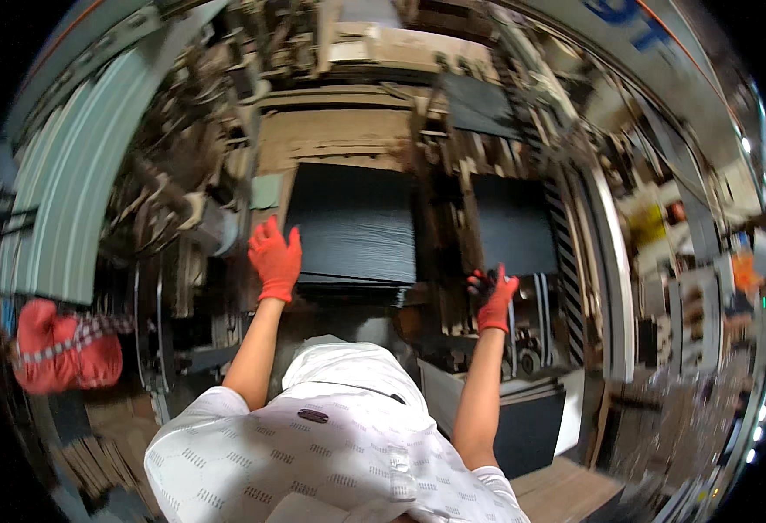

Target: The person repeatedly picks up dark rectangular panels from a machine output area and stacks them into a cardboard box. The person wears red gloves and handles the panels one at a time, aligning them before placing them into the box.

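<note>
My left hand (275, 260), in a red glove, is open with its fingers spread at the left edge of a stack of black sheets (352, 225). The stack's near edges look slightly uneven. To the right, my right hand (493, 298), gloved in red with a dark palm side, is beside the near edge of another black sheet (515, 225). Its thumb stands apart from the partly bent fingers, and nothing shows in its grasp. Whether its fingertips touch that sheet is too blurred to tell.
A further dark sheet (480, 105) lies beyond on the machine. Black-and-white striped edging (566, 270) and a pale rail (605, 270) run along the right. Pale green panels (73, 183) and a red padded bundle (64, 353) are at left. Dark boards (531, 427) stand near my right arm.
</note>
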{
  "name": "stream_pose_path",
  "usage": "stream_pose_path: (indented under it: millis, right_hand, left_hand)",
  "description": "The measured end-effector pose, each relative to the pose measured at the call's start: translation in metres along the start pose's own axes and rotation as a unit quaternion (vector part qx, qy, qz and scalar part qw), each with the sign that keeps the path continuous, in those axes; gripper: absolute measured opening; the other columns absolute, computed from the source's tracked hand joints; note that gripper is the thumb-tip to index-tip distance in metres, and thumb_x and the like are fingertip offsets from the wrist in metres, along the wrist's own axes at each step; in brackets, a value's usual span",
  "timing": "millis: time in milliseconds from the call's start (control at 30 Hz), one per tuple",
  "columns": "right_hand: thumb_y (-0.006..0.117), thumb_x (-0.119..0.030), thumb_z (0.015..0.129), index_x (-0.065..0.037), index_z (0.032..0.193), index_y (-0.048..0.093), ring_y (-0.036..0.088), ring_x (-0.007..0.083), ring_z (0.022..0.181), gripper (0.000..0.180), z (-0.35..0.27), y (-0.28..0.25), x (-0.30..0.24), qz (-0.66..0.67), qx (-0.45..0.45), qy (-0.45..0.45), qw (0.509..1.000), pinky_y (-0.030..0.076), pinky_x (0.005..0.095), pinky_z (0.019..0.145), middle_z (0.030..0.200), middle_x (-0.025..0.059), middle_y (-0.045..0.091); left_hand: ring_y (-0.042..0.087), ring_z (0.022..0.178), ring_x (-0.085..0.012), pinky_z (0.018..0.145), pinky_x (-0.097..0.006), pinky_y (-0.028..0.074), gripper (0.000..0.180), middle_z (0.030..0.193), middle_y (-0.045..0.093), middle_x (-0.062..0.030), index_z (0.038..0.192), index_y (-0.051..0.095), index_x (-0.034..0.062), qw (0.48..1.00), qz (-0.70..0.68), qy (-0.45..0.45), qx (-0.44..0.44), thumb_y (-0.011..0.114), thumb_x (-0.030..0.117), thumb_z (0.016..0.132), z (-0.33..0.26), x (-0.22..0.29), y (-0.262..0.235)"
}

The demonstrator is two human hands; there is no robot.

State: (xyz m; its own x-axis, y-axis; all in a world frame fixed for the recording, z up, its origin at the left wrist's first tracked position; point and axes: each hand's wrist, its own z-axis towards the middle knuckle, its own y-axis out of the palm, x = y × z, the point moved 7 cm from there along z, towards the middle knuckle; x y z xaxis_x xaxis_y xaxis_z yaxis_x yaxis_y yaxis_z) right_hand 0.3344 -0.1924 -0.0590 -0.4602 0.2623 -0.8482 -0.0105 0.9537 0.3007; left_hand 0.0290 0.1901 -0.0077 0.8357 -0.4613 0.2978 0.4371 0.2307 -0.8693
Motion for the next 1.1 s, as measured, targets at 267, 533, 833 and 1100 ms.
stream_pose_path:
  millis: [267, 533, 833, 1100]
  right_hand:
    - [0.069, -0.025, 0.094, -0.001, 0.117, 0.056, 0.065, 0.0249, 0.076, 0.036, 0.085, -0.034, 0.026, -0.018, 0.115, -0.118, 0.986, 0.054, 0.0388, 0.057, 0.110, 0.0134, 0.064]
    - [0.069, -0.021, 0.092, -0.003, 0.130, 0.055, 0.060, 0.0315, 0.105, 0.044, 0.090, -0.056, 0.029, 0.004, 0.139, -0.078, 0.987, 0.053, 0.0492, 0.082, 0.126, 0.0128, 0.061]
    - [0.071, -0.017, 0.091, -0.004, 0.133, 0.053, 0.060, 0.0257, 0.107, 0.048, 0.089, -0.042, 0.023, -0.001, 0.093, -0.092, 0.991, 0.051, 0.0439, 0.087, 0.126, 0.0090, 0.061]
    - [0.060, -0.031, 0.098, -0.007, 0.141, 0.054, 0.065, 0.0173, 0.074, 0.050, -0.019, -0.033, 0.005, 0.128, 0.018, -0.010, 0.992, 0.051, 0.0313, 0.058, 0.145, 0.0057, 0.051]
  left_hand:
    - [0.064, 0.092, -0.0425, 0.077, -0.052, 0.049, 0.045, 0.092, 0.067, -0.0229, 0.092, 0.064, 0.0047, 0.962, -0.164, -0.112, -0.189, 0.052, 0.048, 0.097, 0.008, -0.049, 0.035]
    - [0.055, 0.067, -0.0352, 0.063, -0.046, 0.039, 0.039, 0.071, 0.056, -0.0191, 0.082, 0.054, -0.0017, 0.894, -0.372, -0.087, -0.234, 0.056, 0.034, 0.098, -0.025, -0.102, 0.007]
    - [0.064, 0.095, -0.0142, 0.084, -0.030, 0.052, 0.036, 0.108, 0.068, -0.0049, 0.119, 0.064, -0.0026, 0.621, -0.639, -0.285, -0.354, 0.073, 0.015, 0.089, -0.054, -0.096, -0.004]
    - [0.063, 0.090, -0.0115, 0.084, -0.029, 0.051, 0.028, 0.104, 0.069, -0.0030, 0.115, 0.064, -0.0008, 0.625, -0.643, -0.224, -0.382, 0.072, 0.008, 0.089, -0.038, -0.043, 0.007]
